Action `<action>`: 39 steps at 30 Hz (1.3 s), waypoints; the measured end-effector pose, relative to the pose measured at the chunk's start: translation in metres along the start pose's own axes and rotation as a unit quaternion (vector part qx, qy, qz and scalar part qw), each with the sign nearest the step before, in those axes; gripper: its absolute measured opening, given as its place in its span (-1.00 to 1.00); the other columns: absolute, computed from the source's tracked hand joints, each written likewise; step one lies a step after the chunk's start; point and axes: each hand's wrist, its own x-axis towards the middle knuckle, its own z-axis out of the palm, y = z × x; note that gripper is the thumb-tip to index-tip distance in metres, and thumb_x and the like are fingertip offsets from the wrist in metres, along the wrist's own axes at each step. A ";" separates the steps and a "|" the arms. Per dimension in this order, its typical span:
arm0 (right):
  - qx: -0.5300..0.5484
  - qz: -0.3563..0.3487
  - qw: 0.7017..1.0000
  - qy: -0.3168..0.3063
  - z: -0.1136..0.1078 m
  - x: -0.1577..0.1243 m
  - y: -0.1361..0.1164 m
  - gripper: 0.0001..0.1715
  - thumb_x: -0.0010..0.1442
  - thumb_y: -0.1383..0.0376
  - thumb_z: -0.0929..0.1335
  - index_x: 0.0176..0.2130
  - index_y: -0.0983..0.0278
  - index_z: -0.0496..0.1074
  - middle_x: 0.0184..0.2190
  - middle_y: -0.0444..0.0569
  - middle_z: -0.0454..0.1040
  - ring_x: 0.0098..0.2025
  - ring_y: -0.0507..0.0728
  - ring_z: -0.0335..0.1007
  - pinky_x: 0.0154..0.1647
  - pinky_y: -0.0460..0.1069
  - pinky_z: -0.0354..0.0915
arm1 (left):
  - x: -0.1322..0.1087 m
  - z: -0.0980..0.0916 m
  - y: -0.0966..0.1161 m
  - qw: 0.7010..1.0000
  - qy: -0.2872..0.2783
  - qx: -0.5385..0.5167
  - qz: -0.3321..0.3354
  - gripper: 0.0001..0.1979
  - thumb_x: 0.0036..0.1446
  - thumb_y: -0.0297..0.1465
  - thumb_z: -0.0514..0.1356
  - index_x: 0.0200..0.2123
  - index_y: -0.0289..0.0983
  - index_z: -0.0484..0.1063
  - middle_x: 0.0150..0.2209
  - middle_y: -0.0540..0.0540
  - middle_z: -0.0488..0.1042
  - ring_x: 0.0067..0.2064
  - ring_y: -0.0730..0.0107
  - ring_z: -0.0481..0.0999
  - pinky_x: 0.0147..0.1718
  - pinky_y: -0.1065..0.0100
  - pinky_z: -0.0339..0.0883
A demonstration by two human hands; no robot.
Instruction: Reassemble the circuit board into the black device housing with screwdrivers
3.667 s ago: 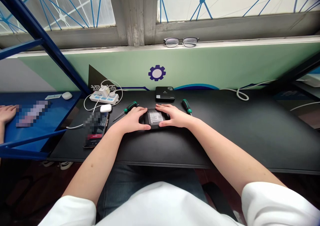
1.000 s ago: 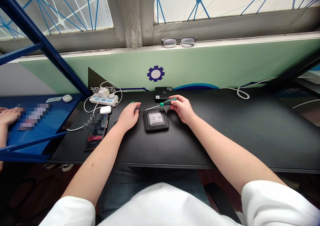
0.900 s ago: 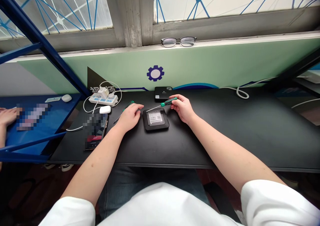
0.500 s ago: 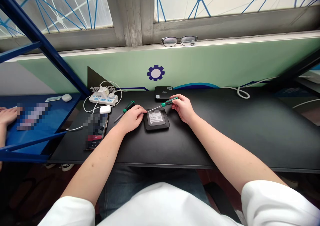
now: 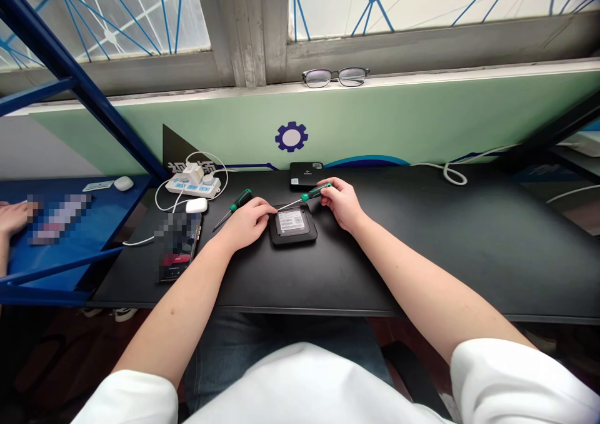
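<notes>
The black device (image 5: 293,224) at frame centre was steadied by the left hand (image 5: 246,222), fingers curled against its edge; a green-handled screwdriver (image 5: 304,197) was pinched in the right hand (image 5: 342,203).

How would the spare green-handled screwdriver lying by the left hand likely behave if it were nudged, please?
The spare screwdriver would probably roll, as its handle looks round and it lies flat on the smooth black desk. It is likely stiff and light, having a thin metal shaft. It rests beside the left hand, apparently untouched.

Both forearms stretched forward, left hand (image 5: 246,222) palm down with fingers curled, right hand (image 5: 341,202) closed in a pinch
</notes>
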 end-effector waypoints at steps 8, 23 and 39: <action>0.019 -0.012 0.999 0.036 -0.003 0.004 0.002 -0.73 0.00 0.17 0.49 -0.25 0.18 0.53 -0.47 -0.21 0.41 -0.47 0.03 0.26 -0.39 0.00 0.29 | 0.001 0.004 0.000 0.999 0.023 0.011 -0.046 -0.65 0.39 -0.51 0.11 0.14 -0.20 0.55 0.12 -0.18 0.61 0.09 0.15 0.67 0.14 0.09 0.58; -0.218 -0.080 0.970 -0.069 0.008 -0.008 0.007 -0.51 0.09 0.01 0.56 -0.04 0.18 0.68 -0.36 -0.10 0.58 -0.30 0.17 0.45 -0.11 0.14 0.39 | 0.007 -0.003 -0.012 0.959 0.223 0.045 -0.168 -0.70 0.29 -0.61 0.07 -0.08 -0.18 0.50 -0.05 -0.16 0.62 0.04 0.12 0.65 0.13 0.06 0.55; -0.051 -0.028 0.998 -0.019 0.005 -0.007 -0.004 -0.52 0.00 0.04 0.58 -0.10 0.18 0.65 -0.37 -0.14 0.53 -0.31 0.11 0.41 -0.25 0.04 0.33 | 0.007 -0.003 -0.008 0.971 0.174 0.034 -0.162 -0.78 0.35 -0.50 0.13 -0.03 -0.23 0.52 -0.05 -0.19 0.62 -0.09 0.15 0.64 0.04 0.06 0.57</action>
